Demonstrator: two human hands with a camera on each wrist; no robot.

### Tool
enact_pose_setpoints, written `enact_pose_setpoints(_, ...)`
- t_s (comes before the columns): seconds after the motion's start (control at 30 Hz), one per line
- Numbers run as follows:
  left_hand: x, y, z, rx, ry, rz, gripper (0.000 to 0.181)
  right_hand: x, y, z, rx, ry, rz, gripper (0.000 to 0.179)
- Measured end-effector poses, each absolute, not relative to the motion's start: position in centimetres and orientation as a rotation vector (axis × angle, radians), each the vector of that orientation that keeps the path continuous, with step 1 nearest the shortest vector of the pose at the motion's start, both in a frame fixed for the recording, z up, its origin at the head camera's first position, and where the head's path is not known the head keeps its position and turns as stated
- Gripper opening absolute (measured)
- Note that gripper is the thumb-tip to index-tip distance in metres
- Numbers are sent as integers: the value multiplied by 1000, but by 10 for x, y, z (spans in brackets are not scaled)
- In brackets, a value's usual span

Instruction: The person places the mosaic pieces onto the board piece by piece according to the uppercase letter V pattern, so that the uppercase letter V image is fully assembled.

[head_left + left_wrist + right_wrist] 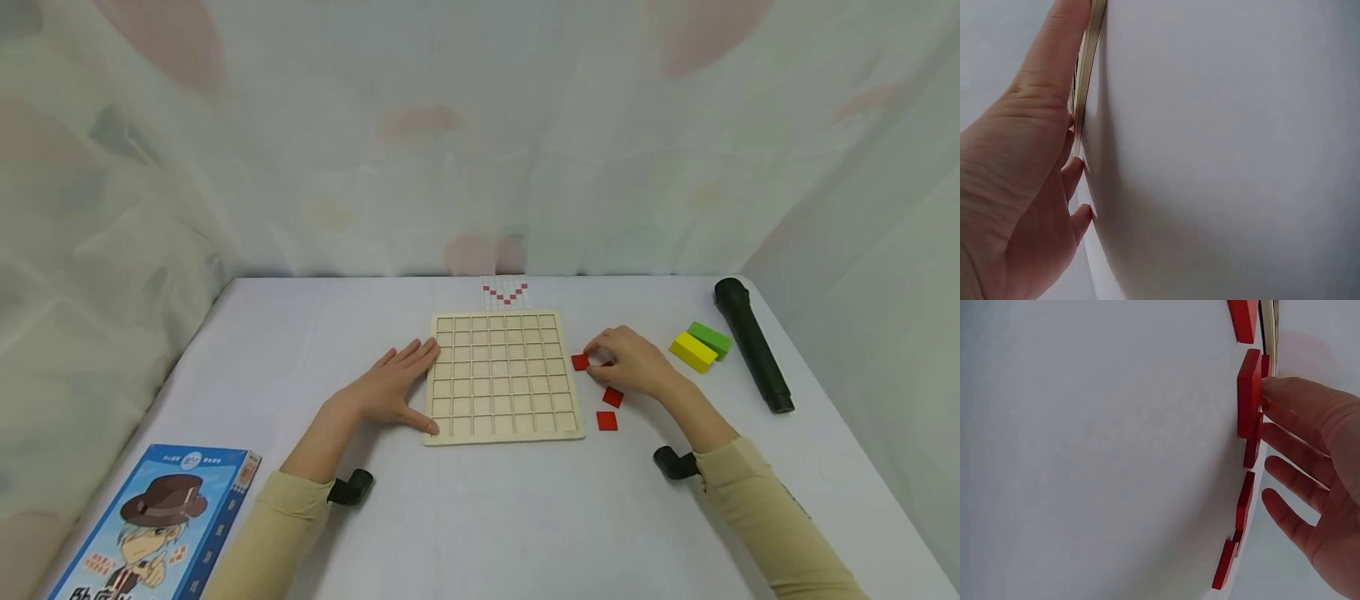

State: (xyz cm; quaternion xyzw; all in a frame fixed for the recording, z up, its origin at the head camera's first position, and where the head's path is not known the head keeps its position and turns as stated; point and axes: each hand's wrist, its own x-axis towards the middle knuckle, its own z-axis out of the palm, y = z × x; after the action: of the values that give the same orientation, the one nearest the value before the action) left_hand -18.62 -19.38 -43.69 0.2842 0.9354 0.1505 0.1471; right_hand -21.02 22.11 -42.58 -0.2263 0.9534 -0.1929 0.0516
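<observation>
A wooden grid board [503, 439] lies flat on the white table. Along its left edge my left hand [390, 387] spreads its fingers, thumb at the lower corner and fingertips on the rim. In the left wrist view the thumb [1047, 56] lies against the board's side [1088, 75]. Right of the board, my right hand [630, 360] pinches a red square tile [580, 362] with thumb and index finger. More red tiles lie close by, one [612, 397] below the hand and another [607, 421] nearer me; several show in the right wrist view beside the fingers [1300, 456].
Behind the board stands a small pattern card [506, 293] with a red V of squares. Yellow [693, 352] and green [709, 338] blocks lie at the right, beside a black flashlight-like cylinder [753, 346]. A blue illustrated box [157, 525] occupies the front left. Curtains surround the table.
</observation>
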Motion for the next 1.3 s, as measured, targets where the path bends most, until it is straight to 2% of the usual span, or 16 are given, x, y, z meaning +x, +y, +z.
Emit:
enact_pose_setpoints(0.2, -186, -194, -438, 820, 2710, 419, 133, -206, 222, -424, -576, 2918, -680, 26)
enact_pose_setpoints(0.53, -188, -194, -439, 827, 2743, 386, 131, -190, 185, -421, -693, 2825, -889, 25)
enact_pose_setpoints(0.87, -188, -192, -441, 822, 2749, 398, 130, -174, 140, -424, -804, 2753, -841, 20)
enact_pose_setpoints(1.3, -186, -192, -440, 815, 2745, 428, 129, -168, 119, -425, -870, 2779, -704, 22)
